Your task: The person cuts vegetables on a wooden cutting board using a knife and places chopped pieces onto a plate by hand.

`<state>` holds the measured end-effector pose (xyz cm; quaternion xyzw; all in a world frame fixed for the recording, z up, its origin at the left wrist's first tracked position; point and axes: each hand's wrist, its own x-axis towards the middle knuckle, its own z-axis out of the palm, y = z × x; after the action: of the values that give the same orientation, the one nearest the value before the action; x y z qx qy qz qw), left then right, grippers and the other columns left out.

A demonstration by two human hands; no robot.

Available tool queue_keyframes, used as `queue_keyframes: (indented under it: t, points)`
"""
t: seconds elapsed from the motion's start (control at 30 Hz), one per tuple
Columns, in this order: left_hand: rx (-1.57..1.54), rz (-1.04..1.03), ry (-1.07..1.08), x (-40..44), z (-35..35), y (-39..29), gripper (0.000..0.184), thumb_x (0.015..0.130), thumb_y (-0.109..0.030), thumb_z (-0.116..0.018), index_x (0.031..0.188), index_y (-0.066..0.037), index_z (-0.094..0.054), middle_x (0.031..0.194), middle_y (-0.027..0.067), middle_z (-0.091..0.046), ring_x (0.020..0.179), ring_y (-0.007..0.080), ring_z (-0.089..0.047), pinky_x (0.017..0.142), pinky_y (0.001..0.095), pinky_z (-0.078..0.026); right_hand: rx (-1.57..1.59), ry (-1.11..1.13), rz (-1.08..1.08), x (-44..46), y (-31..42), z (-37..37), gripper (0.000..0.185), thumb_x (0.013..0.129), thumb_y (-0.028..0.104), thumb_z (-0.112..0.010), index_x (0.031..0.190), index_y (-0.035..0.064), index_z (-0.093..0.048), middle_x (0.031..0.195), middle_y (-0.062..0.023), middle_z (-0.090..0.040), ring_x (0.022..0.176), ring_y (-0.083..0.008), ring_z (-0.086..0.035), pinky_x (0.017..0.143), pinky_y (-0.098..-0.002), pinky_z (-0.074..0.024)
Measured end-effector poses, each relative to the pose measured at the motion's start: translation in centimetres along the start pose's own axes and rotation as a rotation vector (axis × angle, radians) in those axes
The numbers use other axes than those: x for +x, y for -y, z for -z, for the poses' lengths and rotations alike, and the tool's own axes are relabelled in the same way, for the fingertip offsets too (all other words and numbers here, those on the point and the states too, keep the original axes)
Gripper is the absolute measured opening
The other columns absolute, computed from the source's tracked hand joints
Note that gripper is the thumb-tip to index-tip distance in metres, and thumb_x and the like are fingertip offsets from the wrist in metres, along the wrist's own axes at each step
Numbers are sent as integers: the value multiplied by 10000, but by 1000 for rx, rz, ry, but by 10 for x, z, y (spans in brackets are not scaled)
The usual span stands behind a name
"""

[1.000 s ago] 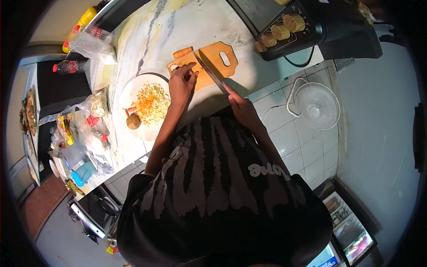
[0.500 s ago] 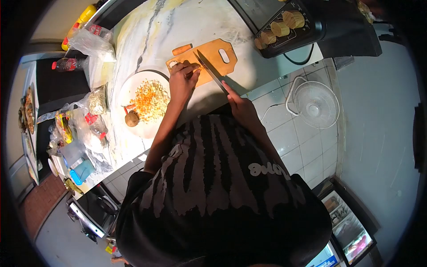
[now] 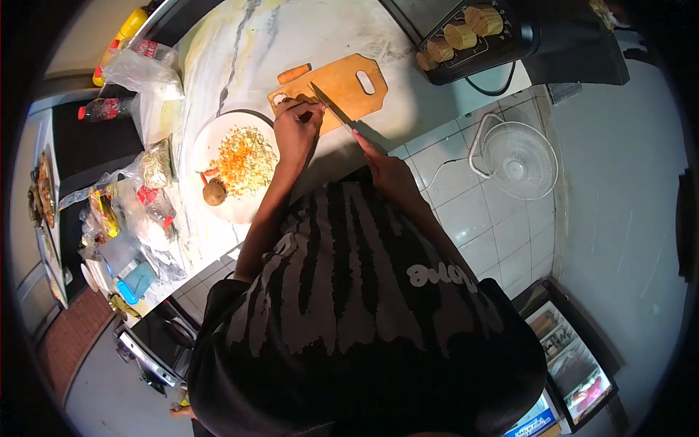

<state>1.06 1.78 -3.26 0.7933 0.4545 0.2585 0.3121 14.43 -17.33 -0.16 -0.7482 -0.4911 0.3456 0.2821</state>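
My right hand (image 3: 375, 154) is closed on the handle of a knife (image 3: 330, 103), its blade lying across the wooden cutting board (image 3: 348, 81). At the board's left part, my left hand (image 3: 297, 124) is closed, fingers bent close to the blade; what it holds is too small and hidden to name. A white piece (image 3: 279, 98) shows by its fingertips. Beyond the board's upper left edge lies a carrot piece (image 3: 294, 73). To the left, a white plate (image 3: 237, 214) carries chopped white and orange bits (image 3: 246, 162), a round brown item (image 3: 214, 192) and red chillies (image 3: 210, 172).
Plastic bags (image 3: 148, 71), bottles (image 3: 105, 109) and a blue-lidded container (image 3: 135, 282) crowd the left side. A black appliance (image 3: 473, 54) with round wooden knobs stands at the upper right. A fan (image 3: 515, 160) is on the tiled floor. Part of another person's hand (image 3: 180, 411) shows at lower left.
The knife and my right hand have moved slightly left and up in the view. My left fingers have drawn together. Another person's hand shows more at the lower left.
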Motion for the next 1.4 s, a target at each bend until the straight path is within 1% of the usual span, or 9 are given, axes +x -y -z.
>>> queue_keyframes:
  t: [0.1,0.23,0.3,0.4,0.5,0.6,0.83,1.07,1.4]
  points:
    - [10,4,9,1,3,-3,165,835,-237,-805,962,-133,-816,942,129,-727,985,293,-661,867,372,-528,8,-18,37,2,-6,-5,529,1055,198,-423,1562,324,-337,788,-275,-641,718,-449,-647,653,-518,-505]
    - [23,33,39,3,4,-3,176,824,-253,-814,955,-136,-814,976,157,-729,1004,313,-668,873,383,-532,-28,-2,9,4,3,1,522,1054,194,-425,1555,322,-353,778,-275,-635,698,-439,-648,632,-519,-505]
    - [0,33,40,4,6,-4,178,824,-256,-812,954,-134,-812,987,167,-727,1005,318,-673,872,388,-535,-46,118,-152,6,12,7,535,1021,132,-427,1527,305,-411,1016,-258,-684,871,-456,-673,793,-513,-533]
    - [-7,45,46,5,7,-5,184,823,-260,-812,953,-129,-810,1000,182,-725,1004,323,-683,870,391,-539,5,49,-60,5,10,7,539,1015,108,-410,1523,288,-417,1144,-252,-669,991,-457,-662,854,-497,-535]
    - [4,56,45,4,8,-8,187,832,-249,-803,964,-116,-806,996,177,-724,983,317,-688,859,384,-541,-1,-227,222,18,-7,-12,496,1047,197,-437,1528,315,-411,972,-219,-694,819,-437,-670,727,-506,-534]
    - [-11,-18,8,-1,5,-6,166,860,-201,-767,968,-79,-795,977,148,-729,952,301,-678,841,379,-534,-4,-44,7,20,-1,-6,486,1049,214,-436,1524,318,-422,1070,-207,-689,897,-431,-667,804,-488,-541]
    - [-81,-100,-73,-8,9,-2,167,911,-155,-707,1018,-45,-772,907,131,-706,860,297,-651,757,372,-516,-95,-14,-11,12,1,4,482,1049,234,-454,1519,338,-433,1141,-208,-671,930,-403,-678,805,-464,-548]
    - [15,-254,-217,-17,7,6,172,860,-198,-763,1008,-114,-784,765,85,-538,728,278,-568,651,390,-477,-178,-39,-26,5,2,11,469,1039,247,-499,1489,374,-477,1045,-176,-658,920,-363,-681,788,-450,-545]
    - [169,-378,-48,-10,11,-3,245,863,-191,-728,1100,-152,-772,873,69,-546,835,255,-543,706,379,-485,-305,-4,-66,-4,5,18,461,1018,247,-548,1458,382,-514,939,-135,-626,834,-327,-667,746,-429,-534]
